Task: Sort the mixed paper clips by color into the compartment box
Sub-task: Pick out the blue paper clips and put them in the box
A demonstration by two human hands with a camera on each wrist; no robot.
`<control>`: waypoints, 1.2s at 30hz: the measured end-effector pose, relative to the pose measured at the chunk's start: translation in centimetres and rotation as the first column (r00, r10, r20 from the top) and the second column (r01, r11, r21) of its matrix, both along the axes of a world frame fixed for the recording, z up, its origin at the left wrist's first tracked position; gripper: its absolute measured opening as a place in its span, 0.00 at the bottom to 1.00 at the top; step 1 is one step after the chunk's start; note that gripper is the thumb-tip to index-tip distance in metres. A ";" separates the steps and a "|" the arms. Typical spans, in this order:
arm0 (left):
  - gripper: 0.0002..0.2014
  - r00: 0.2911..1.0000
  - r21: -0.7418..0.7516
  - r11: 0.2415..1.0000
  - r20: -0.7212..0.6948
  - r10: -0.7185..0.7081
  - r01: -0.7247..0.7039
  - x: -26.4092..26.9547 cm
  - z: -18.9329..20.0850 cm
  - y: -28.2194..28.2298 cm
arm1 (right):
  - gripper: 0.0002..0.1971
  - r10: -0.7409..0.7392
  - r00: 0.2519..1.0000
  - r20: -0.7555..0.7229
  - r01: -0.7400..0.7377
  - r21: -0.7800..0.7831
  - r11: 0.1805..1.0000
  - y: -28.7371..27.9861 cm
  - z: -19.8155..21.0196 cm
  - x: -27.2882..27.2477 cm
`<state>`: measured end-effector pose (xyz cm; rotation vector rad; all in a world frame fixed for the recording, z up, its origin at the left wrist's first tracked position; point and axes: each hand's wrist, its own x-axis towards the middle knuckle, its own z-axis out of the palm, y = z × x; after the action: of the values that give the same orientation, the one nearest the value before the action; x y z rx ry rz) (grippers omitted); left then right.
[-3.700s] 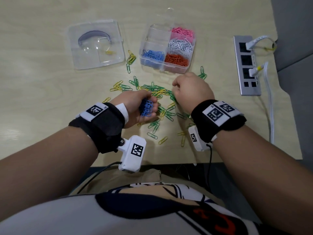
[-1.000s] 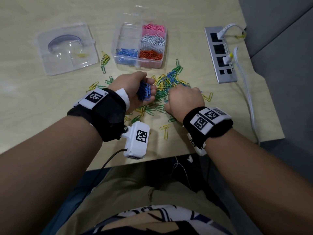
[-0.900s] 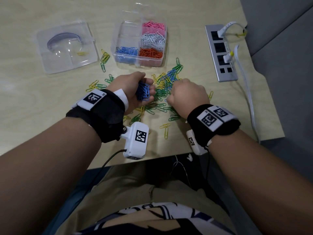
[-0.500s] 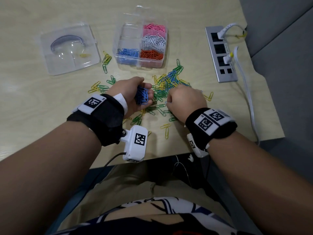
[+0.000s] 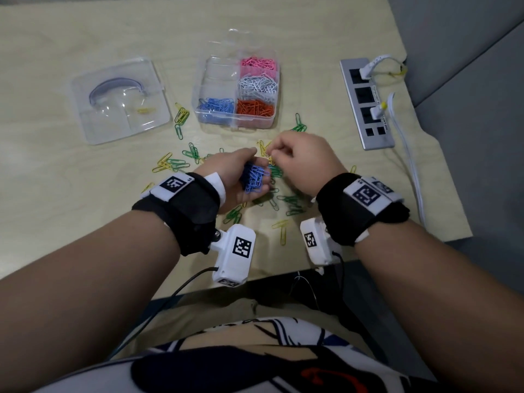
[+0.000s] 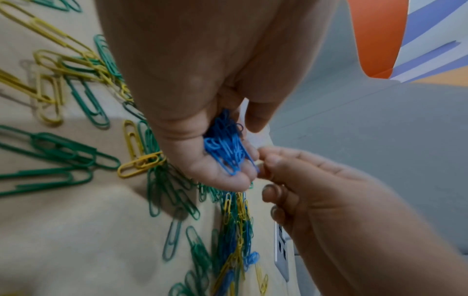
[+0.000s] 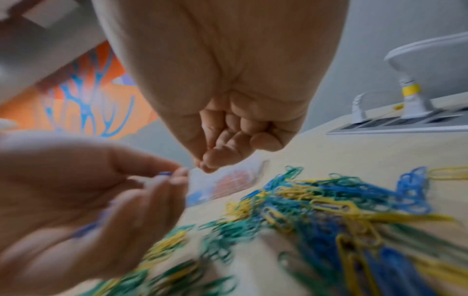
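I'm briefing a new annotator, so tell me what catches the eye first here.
First, the left hand at the table's middle, cupping a bunch of blue paper clips, with the right hand pinched right beside it. Next, the clear compartment box farther back, holding pink, white, orange and blue clips in separate cells. Around the hands, loose green and yellow clips litter the table.

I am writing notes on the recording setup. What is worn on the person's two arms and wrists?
Both forearms are bare. Each wrist has a wide black fabric band with white square-coded tags on top. Below each hangs a white boxy camera unit bearing a black-and-white tag, with a thin black cable.
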<state>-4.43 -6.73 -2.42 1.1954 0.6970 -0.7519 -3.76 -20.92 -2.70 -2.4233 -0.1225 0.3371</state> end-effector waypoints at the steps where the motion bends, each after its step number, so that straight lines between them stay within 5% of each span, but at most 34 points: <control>1: 0.15 1.000 -0.022 1.000 -0.006 -0.013 0.013 0.2 0.0 0.1 | 0.10 -0.058 0.998 0.002 0.058 -0.040 0.998 -0.6 -0.1 0.8; 4: 0.14 0.999 -0.071 0.997 -0.008 -0.042 0.041 0.8 -0.1 0.8 | 0.13 -0.115 0.993 0.014 0.115 -0.243 0.963 -2.0 -1.0 3.2; 9: 0.05 0.993 -0.056 0.993 0.068 -0.096 0.100 1.7 -0.2 2.3 | 0.13 0.014 0.994 -0.105 -0.058 -0.424 0.904 -1.7 -2.2 4.2; 13: 0.04 0.991 -0.059 0.992 0.087 -0.102 0.107 2.1 -0.4 3.2 | 0.04 -0.085 0.996 -0.025 0.073 -0.310 0.948 -1.8 -2.0 3.4; 20: 0.04 0.995 -0.100 0.992 0.065 -0.075 0.081 2.4 -0.8 3.0 | 0.02 -0.143 0.988 -0.064 0.132 -0.153 0.979 -3.3 -1.0 2.1; 24: 0.06 0.995 -0.077 0.992 0.028 -0.093 0.095 2.9 -0.8 2.5 | 0.04 -0.119 0.987 -0.110 0.071 -0.362 0.929 -3.9 -0.7 2.5; 30: 0.10 0.998 -0.066 0.996 0.005 -0.068 0.068 2.9 -0.9 2.1 | 0.09 -0.164 0.982 -0.090 0.141 -0.224 0.964 -4.2 -1.0 2.7; 36: 0.11 0.997 -0.050 0.995 0.011 -0.082 0.083 2.7 -1.5 1.9 | 0.08 -0.094 0.995 -0.042 0.068 -0.417 0.906 -3.2 -1.6 3.4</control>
<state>-1.74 -4.80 -3.89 1.1864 0.6213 -0.8282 -0.39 -24.07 -4.34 -2.8259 0.0879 0.4354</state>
